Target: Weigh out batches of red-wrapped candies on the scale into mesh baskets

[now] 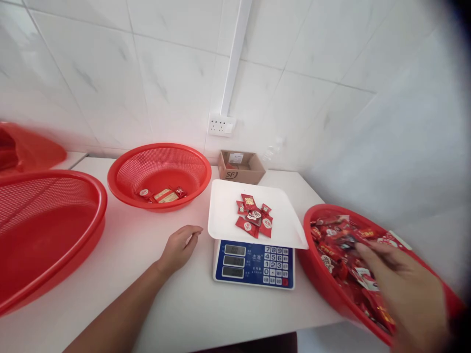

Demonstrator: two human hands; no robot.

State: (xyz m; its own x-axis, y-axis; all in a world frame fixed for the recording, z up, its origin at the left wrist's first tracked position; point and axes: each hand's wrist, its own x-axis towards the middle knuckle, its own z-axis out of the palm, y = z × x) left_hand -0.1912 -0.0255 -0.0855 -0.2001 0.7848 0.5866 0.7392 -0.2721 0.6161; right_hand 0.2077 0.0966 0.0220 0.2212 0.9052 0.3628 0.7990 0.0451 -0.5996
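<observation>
My left hand [180, 249] rests by the white tabletop's middle, left of the scale, its fingers curled together with nothing visible in them. A digital scale [253, 264] with a blue keypad panel carries a white weighing tray [224, 211]. Several small red-wrapped snack packets [254, 215] lie in a loose cluster on that tray. At the right, my right hand [405, 284] is over a red basket [312, 215] full of mixed wrapped snacks [342, 260]. Its thumb and fingers pinch together at a blurred dark, shiny spot among the packets; what they grip is unclear.
Behind the scale stands an open cardboard box [239, 175] near a wall socket [221, 126]. A red mesh basket [160, 152] at the back left holds a few packets [165, 195]. Another red basket [95, 206] fills the left edge, with a red bag-like item [33, 147] behind.
</observation>
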